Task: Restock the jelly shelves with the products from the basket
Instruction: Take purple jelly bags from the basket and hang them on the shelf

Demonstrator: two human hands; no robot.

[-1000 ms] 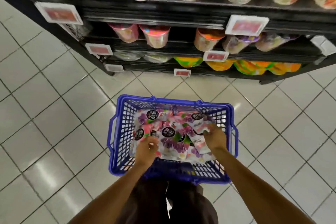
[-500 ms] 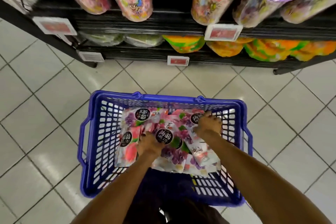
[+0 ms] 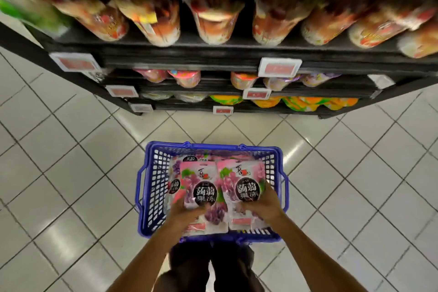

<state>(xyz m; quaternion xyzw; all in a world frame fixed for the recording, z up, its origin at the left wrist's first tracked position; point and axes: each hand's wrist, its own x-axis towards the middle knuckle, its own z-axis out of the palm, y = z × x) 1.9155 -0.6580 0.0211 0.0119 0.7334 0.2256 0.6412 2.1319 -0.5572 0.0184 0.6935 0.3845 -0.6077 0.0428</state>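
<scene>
— Holding anything over the blue lattice-walled plastic basket [image 3: 154, 187]?

— Yes. The left hand [image 3: 187, 214] curls its fingers round the lower edge of a flat, glossy grape jelly pouch [image 3: 201, 185]. The right hand [image 3: 263, 206] grips a second pouch [image 3: 244, 180] just beside it, both above the basket.

— And the rest?

— More crinkly pouches [image 3: 175, 187] lie inside the basket. Black shelves [image 3: 189, 57] stand beyond it, across shiny square floor tiles [image 3: 71, 173].

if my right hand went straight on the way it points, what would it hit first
Likely the grape jelly pouch in the left hand: the right hand, gripping its own pouch, points forward and leftward across the blue basket. Depth is unclear, so it might pass above.
</scene>
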